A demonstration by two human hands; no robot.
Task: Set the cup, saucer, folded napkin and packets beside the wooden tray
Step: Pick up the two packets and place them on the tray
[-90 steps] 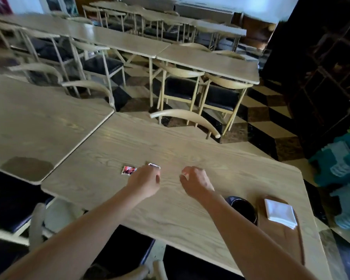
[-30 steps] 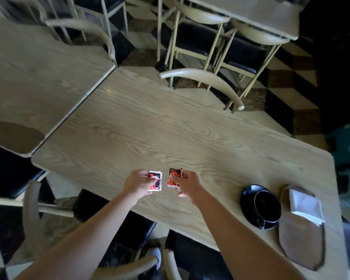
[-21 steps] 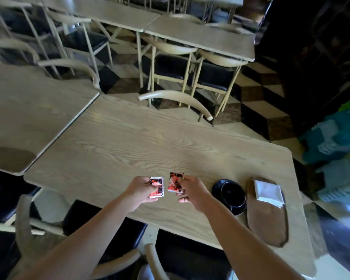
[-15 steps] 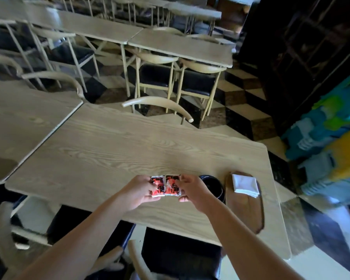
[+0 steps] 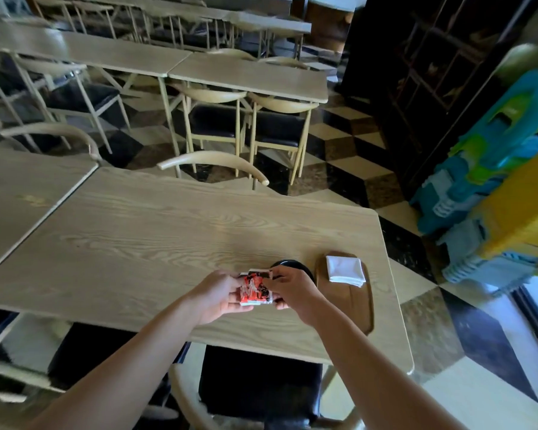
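Note:
Red-and-black packets (image 5: 255, 290) are stacked together between my left hand (image 5: 215, 296) and my right hand (image 5: 292, 290), held just above the light wooden table (image 5: 156, 240) near its front edge. Both hands grip the stack from opposite sides. Behind my right hand, the rim of the black saucer with the cup (image 5: 295, 265) shows; the cup itself is mostly hidden. To the right lies the oval wooden tray (image 5: 351, 305) with the folded white napkin (image 5: 344, 270) on its far end.
A curved chair back (image 5: 213, 161) stands at the table's far edge and a black-seated chair (image 5: 255, 380) sits below the near edge. Another table (image 5: 16, 187) adjoins on the left. Blue, green and yellow plastic stools (image 5: 491, 193) are stacked on the right.
Each hand held one packet apart; they have come together into one stack and moved right, close to the saucer. The view has swung right too.

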